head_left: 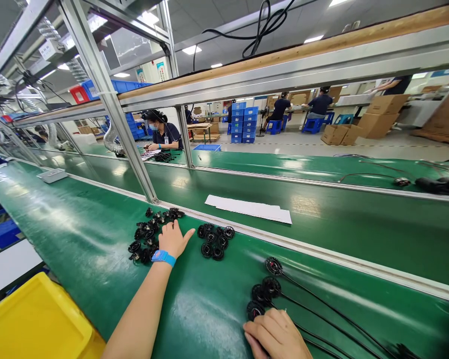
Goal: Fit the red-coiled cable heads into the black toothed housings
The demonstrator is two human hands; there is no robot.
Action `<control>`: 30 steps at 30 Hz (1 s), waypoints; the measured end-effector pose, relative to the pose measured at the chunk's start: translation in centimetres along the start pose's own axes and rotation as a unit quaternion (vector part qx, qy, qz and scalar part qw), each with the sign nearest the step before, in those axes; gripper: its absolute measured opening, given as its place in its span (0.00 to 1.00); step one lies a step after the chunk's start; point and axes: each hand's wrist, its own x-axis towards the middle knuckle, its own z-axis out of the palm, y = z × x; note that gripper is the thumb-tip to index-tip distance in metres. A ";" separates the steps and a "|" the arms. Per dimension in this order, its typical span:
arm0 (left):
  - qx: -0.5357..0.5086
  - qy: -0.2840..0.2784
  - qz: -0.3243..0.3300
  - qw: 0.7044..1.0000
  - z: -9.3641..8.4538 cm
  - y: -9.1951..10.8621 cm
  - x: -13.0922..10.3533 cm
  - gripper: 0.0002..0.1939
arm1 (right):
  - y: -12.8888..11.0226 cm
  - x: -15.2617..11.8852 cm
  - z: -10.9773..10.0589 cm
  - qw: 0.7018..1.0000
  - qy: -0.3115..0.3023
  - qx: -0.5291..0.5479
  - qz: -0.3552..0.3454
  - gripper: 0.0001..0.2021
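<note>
My left hand [172,239], a blue strap on its wrist, lies over the right edge of a pile of small black round parts [146,232]. Its thumb sticks out sideways and the fingers reach forward, apart from the thumb. To its right is a smaller group of black ringed parts [217,242]. At the bottom, my right hand [279,335] is closed with curled fingers, just below several black discs with cables [271,286]. Whatever is between those fingers is hidden. Long black cables [324,309] run from the discs toward the lower right.
A metal rail [310,248] borders the green bench, and an upright post [112,99] rises from it. White strips [249,208] lie beyond the rail. A yellow bin [37,319] stands lower left. A co-worker [164,132] sits across the line.
</note>
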 end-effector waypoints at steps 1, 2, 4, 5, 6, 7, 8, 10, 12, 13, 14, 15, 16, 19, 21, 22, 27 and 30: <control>-0.007 -0.001 0.012 1.000 0.0 0.0 0.0 0.36 | 0.1 -0.1 0.1 1.000 0.001 0.000 0.001 0.08; -0.012 0.001 0.021 1.000 0.1 0.1 0.0 0.36 | 0.1 -0.2 0.2 1.000 0.001 0.001 0.001 0.08; -0.019 0.005 0.024 1.000 0.4 0.0 0.0 0.36 | 0.1 -0.2 0.2 1.000 0.000 0.001 0.002 0.08; -0.021 0.005 0.021 1.000 0.6 -0.1 0.1 0.36 | 0.1 -0.2 0.2 1.000 0.000 0.002 0.002 0.08; -0.024 0.001 0.017 1.000 0.9 -0.1 0.1 0.36 | 0.1 -0.1 0.1 1.000 -0.001 0.003 0.002 0.08; -0.028 -0.006 0.016 0.999 1.1 -0.2 0.1 0.37 | 0.0 -0.1 0.1 1.000 -0.003 0.004 0.003 0.08; -0.034 -0.014 0.018 0.999 1.4 -0.3 0.2 0.37 | 0.0 0.0 0.0 1.000 -0.003 0.004 0.004 0.08; -0.050 -0.026 0.028 0.998 1.8 -0.3 0.2 0.36 | 0.0 0.0 0.0 1.000 -0.005 0.003 0.004 0.08; -0.071 -0.028 0.043 0.996 1.9 -0.3 0.2 0.34 | 0.0 0.0 0.0 1.000 -0.005 0.000 0.004 0.08; -0.082 -0.025 0.049 0.995 1.9 -0.3 0.3 0.34 | 0.1 -0.1 0.0 1.000 -0.004 -0.001 0.003 0.08; -0.093 -0.019 0.053 0.994 1.9 -0.3 0.3 0.33 | 0.1 -0.1 0.0 1.000 -0.006 -0.001 0.002 0.08; -0.104 -0.011 0.056 0.993 1.8 -0.4 0.4 0.32 | 0.1 0.0 0.0 1.000 -0.008 -0.002 0.002 0.07; -0.116 -0.003 0.058 0.992 1.7 -0.6 0.5 0.30 | 0.1 0.0 0.0 1.000 -0.008 -0.003 0.002 0.07; -0.157 0.006 0.072 0.985 1.7 -1.0 0.9 0.27 | -0.1 0.3 -0.2 1.000 -0.012 -0.007 0.003 0.08; -0.190 -0.004 0.092 0.978 1.9 -1.1 1.0 0.25 | -0.2 0.4 -0.3 1.000 -0.009 -0.004 0.003 0.08; -0.207 -0.011 0.103 0.973 1.9 -1.0 1.0 0.25 | -0.2 0.4 -0.3 1.000 -0.008 -0.001 0.002 0.08; -0.269 -0.036 0.150 0.951 1.7 0.1 0.5 0.24 | 0.0 0.0 0.1 1.000 -0.005 0.003 0.004 0.08; -0.278 -0.048 0.175 0.943 1.6 1.3 0.0 0.24 | 0.0 0.1 0.2 1.000 0.002 -0.004 0.004 0.08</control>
